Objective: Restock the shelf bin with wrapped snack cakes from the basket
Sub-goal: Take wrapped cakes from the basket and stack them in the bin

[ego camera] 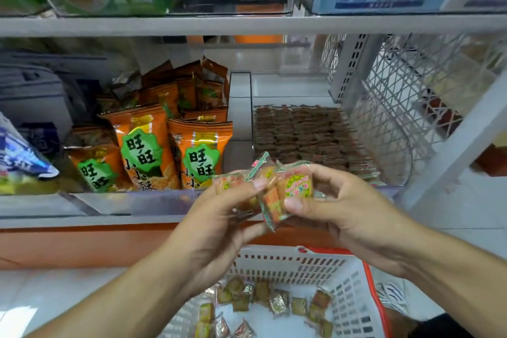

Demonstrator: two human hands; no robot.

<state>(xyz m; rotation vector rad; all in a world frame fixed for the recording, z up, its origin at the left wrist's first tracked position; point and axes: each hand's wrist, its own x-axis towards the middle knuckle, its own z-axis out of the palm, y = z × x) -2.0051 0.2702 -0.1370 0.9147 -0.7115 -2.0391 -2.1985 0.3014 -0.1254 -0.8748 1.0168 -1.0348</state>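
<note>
A shop shelf (137, 221) with an orange front strip fills the view, with another shelf of boxed goods above it. On the shelf, orange snack bags (170, 145) stand in a clear bin at left, and just to their right the clear shelf bin (395, 189) holds flat rows of brown wrapped cakes (304, 134). In front of this bin both hands meet over a small bunch of wrapped snack cakes (274, 189). The left hand (216, 228) has its grip clamped on the left of the bunch, thumb on top. The right hand (340, 208) pinches the right side, thumb pressed on a wrapper. Below, a white basket (296, 263) with a red rim holds more loose wrapped cakes (263, 302), scattered on its bottom.
</note>
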